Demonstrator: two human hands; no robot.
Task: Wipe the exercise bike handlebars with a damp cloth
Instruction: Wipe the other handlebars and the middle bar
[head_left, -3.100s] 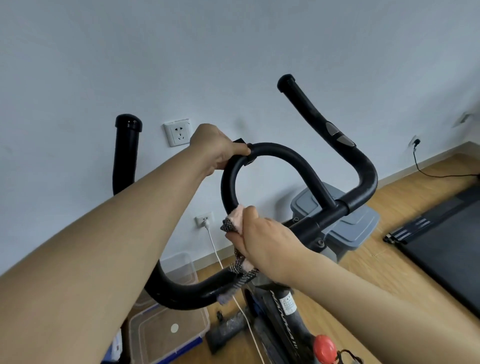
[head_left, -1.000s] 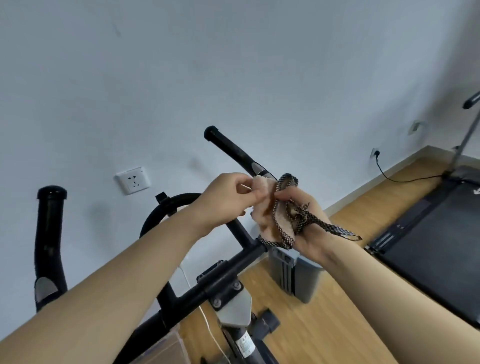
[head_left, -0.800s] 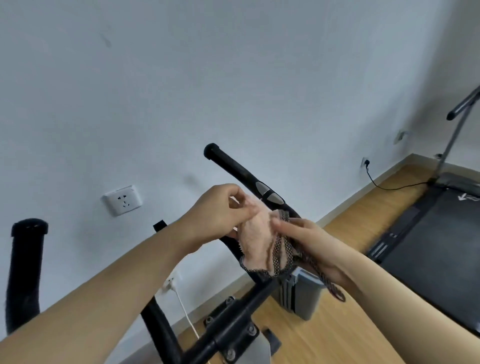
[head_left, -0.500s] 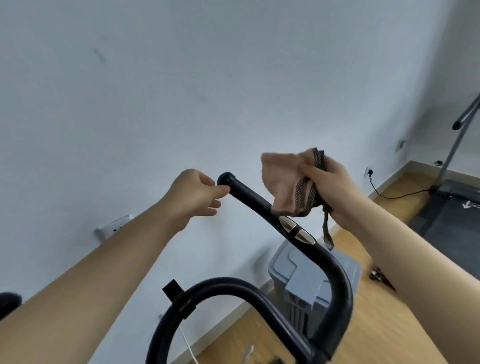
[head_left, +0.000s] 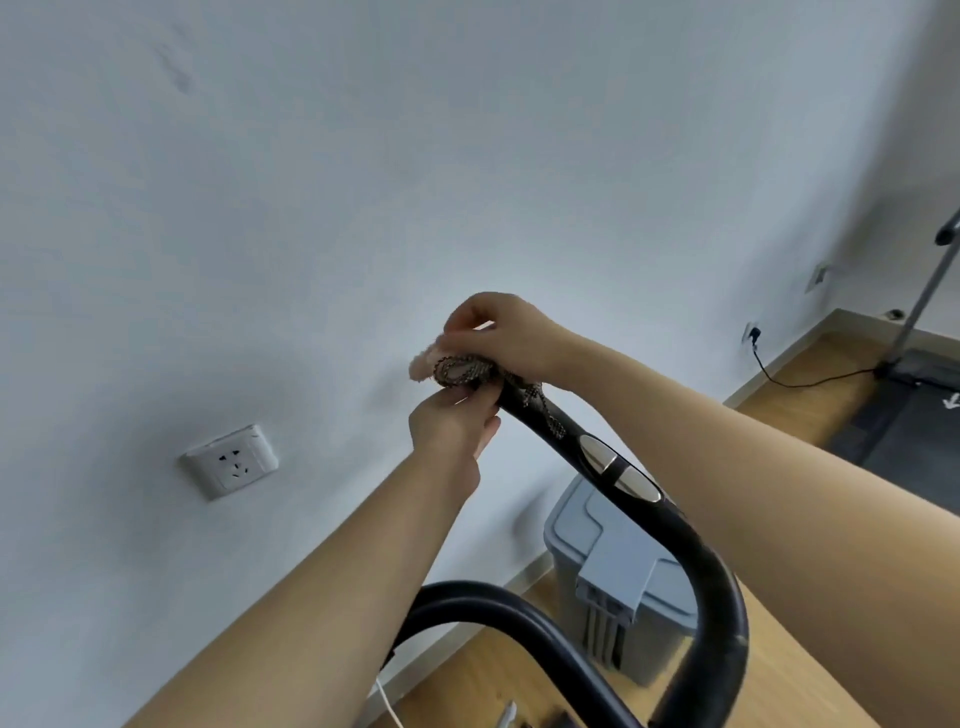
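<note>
The black right handlebar (head_left: 670, 530) rises from lower right toward the wall, with silver pulse sensors on its grip. A pink cloth (head_left: 457, 366) with a dark patterned edge is draped over the bar's top end, hiding the tip. My right hand (head_left: 506, 335) grips the cloth from above on that end. My left hand (head_left: 452, 421) is just below, fingers curled around the bar and the cloth's lower edge. A curved inner loop of the handlebar (head_left: 498, 608) shows at the bottom.
A white wall socket (head_left: 228, 462) is on the wall at left. A grey lidded bin (head_left: 613, 566) stands on the wood floor behind the bar. A treadmill (head_left: 919, 410) lies at right, with a cable plugged into the wall.
My right hand brought the cloth from beside the bar down onto its top end. My left hand moved from the bar's tip to just under the cloth. The view tilted slightly.
</note>
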